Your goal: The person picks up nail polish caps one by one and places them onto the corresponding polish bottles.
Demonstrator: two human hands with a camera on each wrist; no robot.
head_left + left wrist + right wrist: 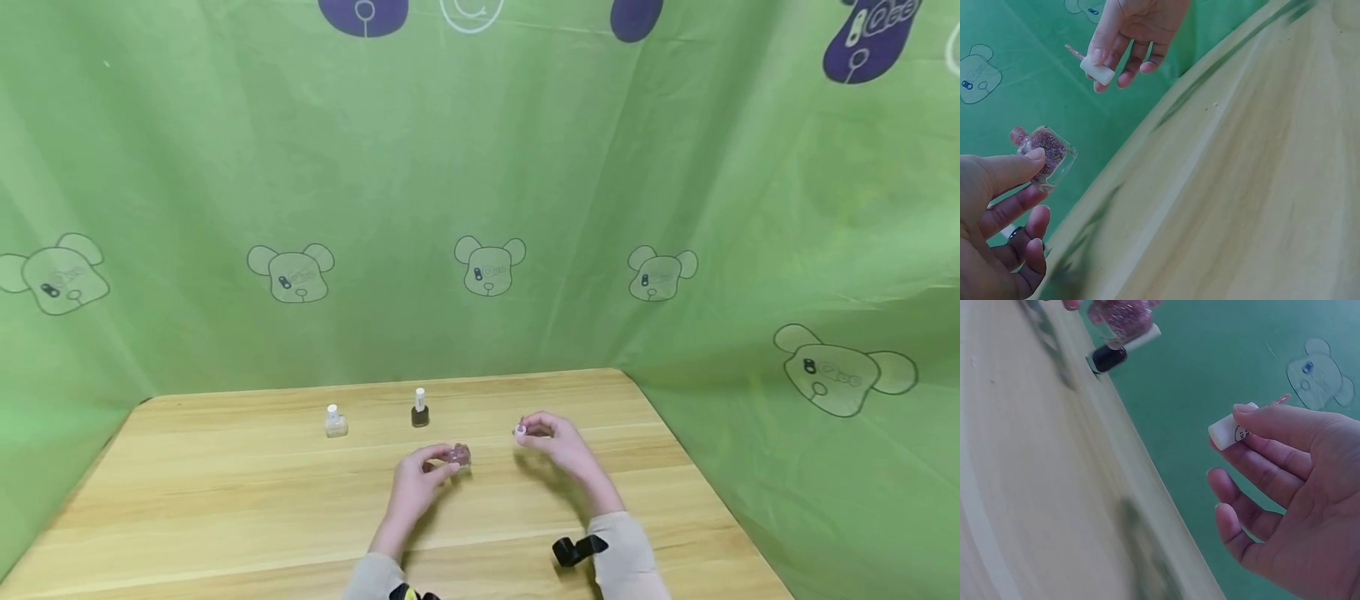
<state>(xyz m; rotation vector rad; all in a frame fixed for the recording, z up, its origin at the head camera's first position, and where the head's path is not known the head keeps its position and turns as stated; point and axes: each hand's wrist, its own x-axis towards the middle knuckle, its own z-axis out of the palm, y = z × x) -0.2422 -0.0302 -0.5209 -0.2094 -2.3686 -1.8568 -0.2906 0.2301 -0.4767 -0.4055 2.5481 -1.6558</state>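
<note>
Between thumb and fingers my left hand [417,482] pinches a small glass nail polish bottle [1050,156] with pink glitter inside; its neck is uncapped. To the right, my right hand [561,446] holds the white brush cap [1230,430] between thumb and forefinger. A thin brush [1074,52] coated in pink sticks out of the cap, pointing away from the palm. Bottle and cap are apart, both raised over the wooden table [262,508].
A dark nail polish bottle [420,415] with a white cap stands toward the back of the table. Left of it stands a clear bottle [336,425], also white-capped. A green printed curtain [405,167] hangs behind the table and at its sides.
</note>
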